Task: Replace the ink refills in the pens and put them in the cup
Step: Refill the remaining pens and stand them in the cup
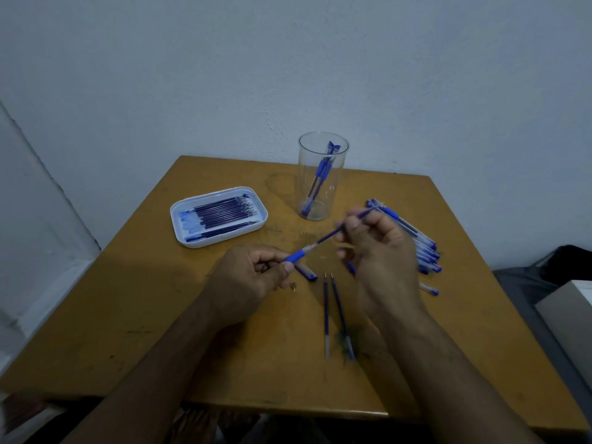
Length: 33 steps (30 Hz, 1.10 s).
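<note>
Over our counter (160,299), near the cup (322,177), our left hand (253,277) is gripping the pen (296,256) while our right hand's (378,248) fingers are pinching its refill (333,233).

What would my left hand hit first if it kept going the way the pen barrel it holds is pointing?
Probably the right hand: the left hand aims its pen barrel up and right along the refill that hand pinches. Beyond lies the pen pile; depth is uncertain.

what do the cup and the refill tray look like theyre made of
Cup: clear, glossy plastic, possibly glass; the pens inside show through its wall. Refill tray: white opaque plastic by its look, with a smooth rounded rim.
</note>
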Each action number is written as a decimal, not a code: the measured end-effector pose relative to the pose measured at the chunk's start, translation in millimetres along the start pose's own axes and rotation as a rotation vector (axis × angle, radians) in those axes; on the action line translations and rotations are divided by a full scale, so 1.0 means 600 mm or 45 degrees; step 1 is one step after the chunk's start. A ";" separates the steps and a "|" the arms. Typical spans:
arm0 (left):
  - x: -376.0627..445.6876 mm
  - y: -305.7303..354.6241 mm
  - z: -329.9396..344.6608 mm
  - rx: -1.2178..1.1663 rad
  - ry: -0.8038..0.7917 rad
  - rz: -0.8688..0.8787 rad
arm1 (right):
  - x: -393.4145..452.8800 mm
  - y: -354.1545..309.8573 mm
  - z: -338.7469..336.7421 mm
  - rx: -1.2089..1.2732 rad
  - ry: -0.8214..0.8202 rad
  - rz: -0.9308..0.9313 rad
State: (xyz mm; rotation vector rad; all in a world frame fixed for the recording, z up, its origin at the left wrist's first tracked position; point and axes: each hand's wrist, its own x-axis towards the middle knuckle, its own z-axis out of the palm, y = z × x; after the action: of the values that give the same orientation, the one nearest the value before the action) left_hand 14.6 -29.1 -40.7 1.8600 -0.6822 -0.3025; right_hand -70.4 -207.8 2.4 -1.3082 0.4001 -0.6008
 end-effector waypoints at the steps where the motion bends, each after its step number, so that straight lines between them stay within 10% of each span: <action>1: 0.002 -0.003 -0.005 0.015 0.017 -0.017 | 0.007 -0.009 -0.006 0.044 0.098 0.004; 11: 0.004 -0.005 -0.012 0.090 0.067 -0.022 | -0.046 0.008 0.000 -1.264 -0.243 0.111; 33: 0.001 -0.001 -0.004 0.107 0.019 0.006 | -0.079 0.037 -0.032 -1.844 -0.406 -0.220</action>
State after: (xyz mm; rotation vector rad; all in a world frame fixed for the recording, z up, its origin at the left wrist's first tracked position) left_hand 16.3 -27.2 -40.1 1.9379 -0.6986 -0.2601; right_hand -115.0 -190.4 -26.5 -2.7955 0.4603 -0.1490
